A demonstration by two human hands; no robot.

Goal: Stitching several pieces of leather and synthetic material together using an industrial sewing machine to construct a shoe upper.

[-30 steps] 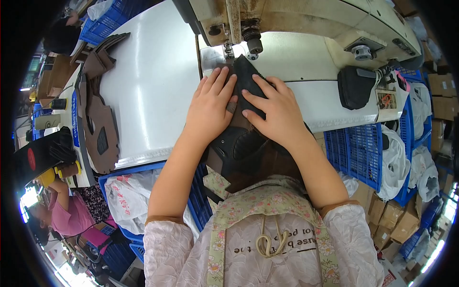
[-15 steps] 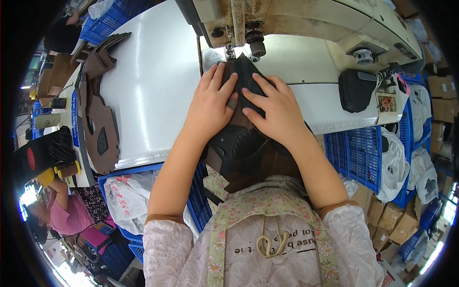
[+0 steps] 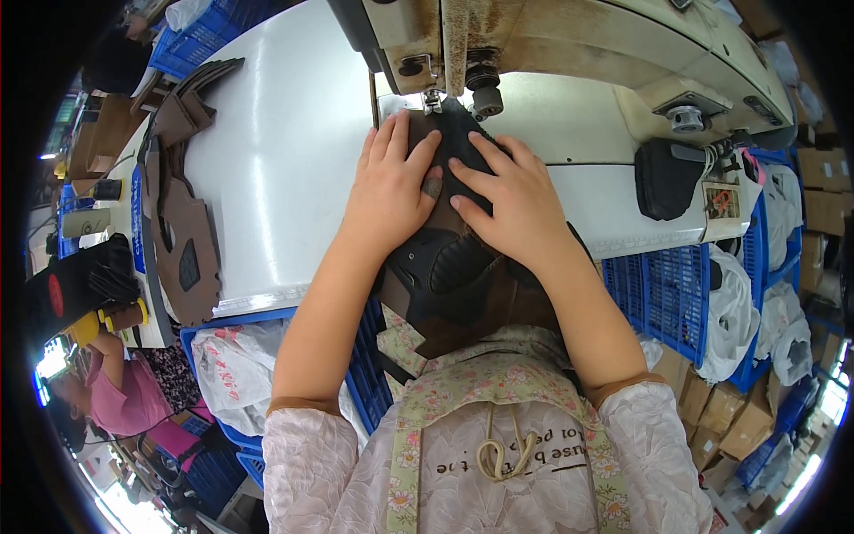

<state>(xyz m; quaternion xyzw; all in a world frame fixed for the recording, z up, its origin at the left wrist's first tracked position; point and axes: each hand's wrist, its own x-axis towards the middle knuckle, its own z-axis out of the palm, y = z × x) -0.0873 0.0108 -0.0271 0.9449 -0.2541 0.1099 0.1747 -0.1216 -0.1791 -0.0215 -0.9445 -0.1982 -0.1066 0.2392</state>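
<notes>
A dark brown and black leather-like piece (image 3: 455, 262), shaped like a shoe upper, runs from my lap up onto the sewing machine's bed. Its narrow far end lies at the presser foot (image 3: 432, 102). On the brown left part of that end rests my left hand (image 3: 391, 187), palm down with fingers stretched forward, fingertips just short of the foot. My right hand (image 3: 509, 196) presses on the black part with its fingers spread. Both hands are open and lie on top of the piece. The sewing machine (image 3: 551, 44) reaches across above them.
Brown cut pieces (image 3: 189, 236) lie stacked at the left of the white table (image 3: 258, 160). A black pouch (image 3: 665, 178) sits at the right end. Blue crates (image 3: 654, 294) with white bags stand below the table. Another person (image 3: 133, 400) works at the far left.
The view has shifted slightly, and the machine appears a little lower. Both hands and the piece's far end are slightly closer to the presser foot. The hands keep the same flat pose.
</notes>
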